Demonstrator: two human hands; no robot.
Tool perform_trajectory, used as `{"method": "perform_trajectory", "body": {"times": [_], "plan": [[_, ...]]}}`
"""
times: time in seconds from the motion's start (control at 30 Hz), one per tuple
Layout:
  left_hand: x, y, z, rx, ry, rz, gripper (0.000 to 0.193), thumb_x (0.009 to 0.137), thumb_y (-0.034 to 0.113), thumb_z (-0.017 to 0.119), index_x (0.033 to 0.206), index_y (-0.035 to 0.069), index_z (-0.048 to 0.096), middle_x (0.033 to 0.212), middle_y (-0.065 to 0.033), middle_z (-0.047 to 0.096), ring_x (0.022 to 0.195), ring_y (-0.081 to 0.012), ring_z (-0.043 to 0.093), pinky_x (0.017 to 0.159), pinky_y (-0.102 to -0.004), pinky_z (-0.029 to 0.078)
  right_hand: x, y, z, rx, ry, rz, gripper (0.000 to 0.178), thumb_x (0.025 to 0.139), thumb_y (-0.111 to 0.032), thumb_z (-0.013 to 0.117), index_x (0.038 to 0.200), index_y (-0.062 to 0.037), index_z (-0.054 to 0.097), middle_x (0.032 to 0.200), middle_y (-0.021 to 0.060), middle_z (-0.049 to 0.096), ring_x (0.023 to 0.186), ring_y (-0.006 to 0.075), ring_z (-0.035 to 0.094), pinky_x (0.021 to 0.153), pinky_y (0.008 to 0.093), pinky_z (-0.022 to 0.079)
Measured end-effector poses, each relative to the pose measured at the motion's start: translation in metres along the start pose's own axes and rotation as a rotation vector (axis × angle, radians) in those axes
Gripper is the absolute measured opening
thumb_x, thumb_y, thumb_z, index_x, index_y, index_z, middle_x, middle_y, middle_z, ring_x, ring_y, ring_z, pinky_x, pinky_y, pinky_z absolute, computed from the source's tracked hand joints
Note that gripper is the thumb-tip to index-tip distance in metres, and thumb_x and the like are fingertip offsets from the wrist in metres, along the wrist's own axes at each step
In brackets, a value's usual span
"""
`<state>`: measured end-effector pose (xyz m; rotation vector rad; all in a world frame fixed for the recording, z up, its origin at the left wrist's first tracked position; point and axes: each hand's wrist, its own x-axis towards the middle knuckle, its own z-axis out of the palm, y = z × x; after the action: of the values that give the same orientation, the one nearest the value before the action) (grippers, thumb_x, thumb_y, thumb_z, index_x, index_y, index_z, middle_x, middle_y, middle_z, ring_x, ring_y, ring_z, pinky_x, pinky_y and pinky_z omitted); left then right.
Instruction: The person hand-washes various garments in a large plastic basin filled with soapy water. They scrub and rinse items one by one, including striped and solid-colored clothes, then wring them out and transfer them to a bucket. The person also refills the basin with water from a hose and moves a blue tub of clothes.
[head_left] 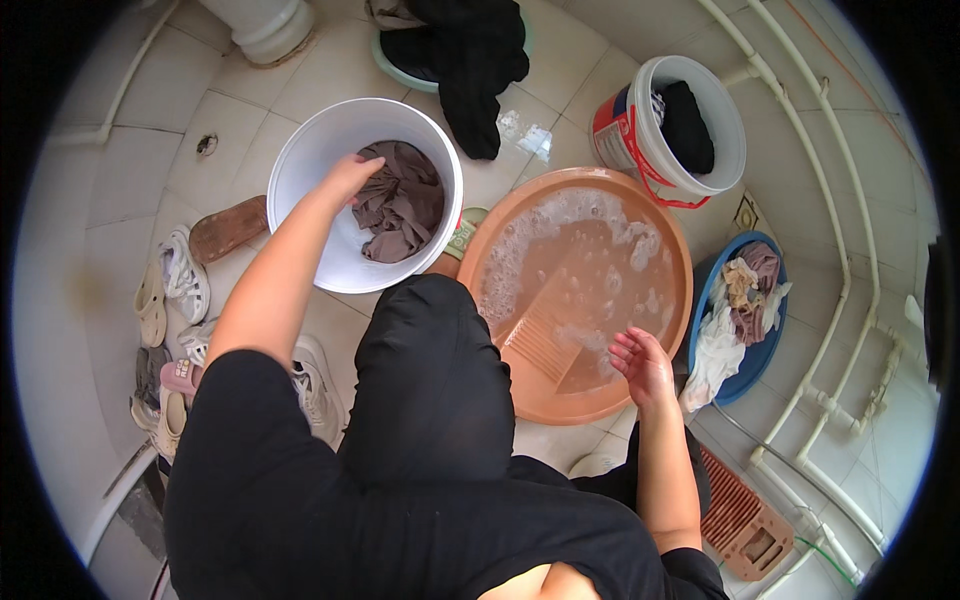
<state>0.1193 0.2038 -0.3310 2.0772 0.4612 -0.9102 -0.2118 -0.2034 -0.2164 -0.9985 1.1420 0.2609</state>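
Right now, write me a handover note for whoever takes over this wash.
Left hand: inside the white bucket, touching the brown-grey cloth; whether its grip is closed cannot be told.
Right hand: open, empty, over the near rim of the orange basin.
The basin holds soapy water and a washboard.
Done: the cloth is in the bucket.
Left: a pile of clothes in the blue basin and dark cloth in the red-handled bucket.

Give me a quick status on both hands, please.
Left hand on brown cloth in white bucket. Right hand open, empty, over soapy basin. Nothing obstructing.
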Motion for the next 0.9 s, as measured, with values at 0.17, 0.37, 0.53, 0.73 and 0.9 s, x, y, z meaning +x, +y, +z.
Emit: {"method": "perform_trajectory", "body": {"times": [0.17,0.37,0.53,0.73,0.9], "plan": [[0.087,-0.053,0.050,-0.115,0.313,0.049,0.093,0.060,0.026,0.081,0.131,-0.004,0.028,0.126,-0.0191,0.045,0.112,-0.0295,0.049,0.091,-0.0374,0.043,0.000,0.014,0.011,-0.052,-0.007,0.031,0.022,0.089,-0.023,0.048,0.102,-0.0060,0.051,0.095,0.0093,0.061,0.079,0.0182,0.060,0.066,0.0295,0.049],[0.074,-0.044,0.068,-0.280,-0.142,-0.221,0.056,0.072,0.024,0.071,0.118,0.001,0.049,0.115,-0.0164,0.054,0.102,-0.0263,0.053,0.085,-0.0367,0.045,0.007,0.030,0.012,-0.044,0.020,0.108,0.021,0.089,-0.023,0.048,0.101,-0.0056,0.051,0.092,0.0087,0.062,0.078,0.0172,0.060,0.065,0.0284,0.049],[0.004,0.005,0.030,-0.302,-0.304,0.098,0.038,0.075,0.014,0.064,0.108,-0.001,0.054,0.099,-0.0091,0.062,0.084,-0.0180,0.060,0.078,-0.0311,0.047,0.011,0.026,0.032,-0.016,-0.034,0.084,0.021,0.089,-0.022,0.049,0.101,-0.0051,0.051,0.093,0.0095,0.061,0.078,0.0183,0.061,0.065,0.0290,0.050],[-0.126,0.076,-0.033,-0.665,-0.534,0.538,0.046,0.074,0.009,0.059,0.116,-0.005,0.047,0.107,-0.0137,0.059,0.096,-0.0204,0.058,0.087,-0.0319,0.044,0.020,0.011,0.059,-0.213,-0.129,-0.027,0.023,0.089,-0.022,0.050,0.104,-0.0045,0.050,0.095,0.0089,0.060,0.085,0.0169,0.059,0.073,0.0289,0.047],[-0.203,0.137,-0.010,-0.856,-0.840,0.798,0.060,0.073,0.016,0.057,0.125,-0.007,0.039,0.120,-0.0169,0.051,0.107,-0.0246,0.053,0.093,-0.0350,0.041,0.017,-0.031,0.120,-0.401,-0.370,-0.574,0.054,0.080,-0.024,0.063,0.123,-0.0002,0.042,0.107,0.0109,0.054,0.101,0.0209,0.053,0.090,0.0329,0.042]]}}
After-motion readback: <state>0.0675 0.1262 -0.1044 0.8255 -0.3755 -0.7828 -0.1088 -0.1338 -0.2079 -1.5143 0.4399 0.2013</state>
